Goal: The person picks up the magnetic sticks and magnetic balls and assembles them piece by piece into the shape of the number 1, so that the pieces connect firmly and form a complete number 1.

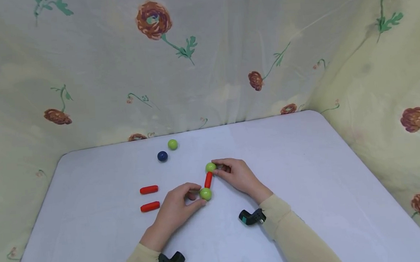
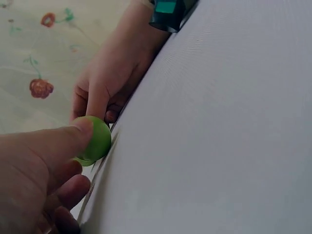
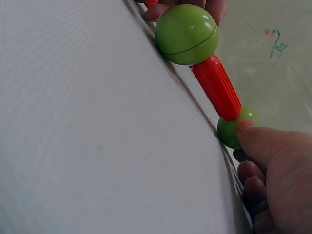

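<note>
A red ridged rod [image 1: 208, 179] has a green ball at each end, the near ball [image 1: 205, 194] and the far ball [image 1: 210, 167]. My left hand [image 1: 177, 207] pinches the near ball between thumb and fingers. With thumb and fingertips, my right hand [image 1: 239, 177] grips the far one. The right wrist view shows the red rod [image 3: 217, 87] meeting both balls, low over the white surface. In the left wrist view the left thumb presses against a green ball [image 2: 99, 140], and the rod is hidden.
Two loose red rods, one [image 1: 149, 189] above the other [image 1: 150, 206], lie left of my left hand. Farther back are a dark blue ball [image 1: 162, 156] and another green ball [image 1: 172, 144]. A flowered cloth [image 1: 224, 67] hangs behind the white table [image 1: 304, 153].
</note>
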Tool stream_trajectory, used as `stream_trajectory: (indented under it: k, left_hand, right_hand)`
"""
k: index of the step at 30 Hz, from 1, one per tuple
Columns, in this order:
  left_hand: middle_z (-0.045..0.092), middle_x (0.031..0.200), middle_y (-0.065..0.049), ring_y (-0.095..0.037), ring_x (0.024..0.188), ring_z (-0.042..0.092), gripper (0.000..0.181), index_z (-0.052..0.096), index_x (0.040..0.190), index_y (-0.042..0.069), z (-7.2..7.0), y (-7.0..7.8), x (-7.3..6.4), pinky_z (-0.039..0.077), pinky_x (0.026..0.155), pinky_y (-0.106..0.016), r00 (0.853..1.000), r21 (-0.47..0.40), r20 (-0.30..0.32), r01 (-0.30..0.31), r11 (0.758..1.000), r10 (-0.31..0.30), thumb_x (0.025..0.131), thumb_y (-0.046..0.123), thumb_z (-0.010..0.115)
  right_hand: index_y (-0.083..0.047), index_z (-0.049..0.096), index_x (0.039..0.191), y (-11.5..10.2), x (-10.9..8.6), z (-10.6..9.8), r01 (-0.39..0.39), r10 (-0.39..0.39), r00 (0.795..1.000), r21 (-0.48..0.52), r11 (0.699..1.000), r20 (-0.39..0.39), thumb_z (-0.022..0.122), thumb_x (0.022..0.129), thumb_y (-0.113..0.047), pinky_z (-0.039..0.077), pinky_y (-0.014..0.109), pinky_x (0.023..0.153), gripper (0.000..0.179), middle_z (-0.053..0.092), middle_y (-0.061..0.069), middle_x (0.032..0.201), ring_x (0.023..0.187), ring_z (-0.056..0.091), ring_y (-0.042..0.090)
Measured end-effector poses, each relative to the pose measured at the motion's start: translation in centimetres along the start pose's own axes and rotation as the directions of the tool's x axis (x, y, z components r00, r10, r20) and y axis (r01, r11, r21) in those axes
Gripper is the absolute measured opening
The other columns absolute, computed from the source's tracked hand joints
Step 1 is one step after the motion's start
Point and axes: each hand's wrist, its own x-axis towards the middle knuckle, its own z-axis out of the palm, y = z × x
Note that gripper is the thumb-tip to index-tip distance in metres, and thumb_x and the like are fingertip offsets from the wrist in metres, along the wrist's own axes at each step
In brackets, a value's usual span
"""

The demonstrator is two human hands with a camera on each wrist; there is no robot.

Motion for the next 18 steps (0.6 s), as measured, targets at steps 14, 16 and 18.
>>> stream_trajectory:
  k: [14,16,18]
  left_hand:
    - [0.066,0.099,0.01,-0.007,0.082,0.058,0.029,0.073,0.108,0.02,-4.5,-1.2,-1.2,0.051,0.074,-0.032,0.981,0.013,-0.162,0.108,0.994,-0.104,0.081,0.026,0.084]
    - [0.067,0.099,0.009,-0.009,0.085,0.06,0.026,0.074,0.105,0.019,-5.2,-2.0,-1.8,0.052,0.074,-0.033,0.977,0.023,-0.185,0.108,0.994,-0.102,0.081,0.025,0.083]
    - [0.067,0.1,0.008,-0.012,0.09,0.062,0.024,0.075,0.103,0.018,-5.9,-2.8,-2.5,0.054,0.074,-0.033,0.973,0.038,-0.208,0.106,0.994,-0.096,0.081,0.023,0.083]
  right_hand:
    - [-0.023,0.07,0.125,0.4,0.3,-0.1,-0.032,0.033,0.999,0.013,0.999,-0.028,0.072,0.091,-0.034,0.047,0.029,0.063,0.035,0.063,-0.012,0.082,0.072,0.054,0.012]
    - [-0.023,0.07,0.125,0.5,0.1,0.0,-0.038,0.039,0.999,0.03,0.999,-0.028,0.072,0.091,-0.034,0.047,0.029,0.064,0.036,0.063,-0.012,0.083,0.072,0.054,0.012]
    - [-0.023,0.069,0.125,0.5,-0.1,0.1,-0.041,0.043,0.999,0.047,0.998,-0.024,0.073,0.091,-0.034,0.047,0.028,0.064,0.036,0.064,-0.012,0.085,0.073,0.055,0.012]
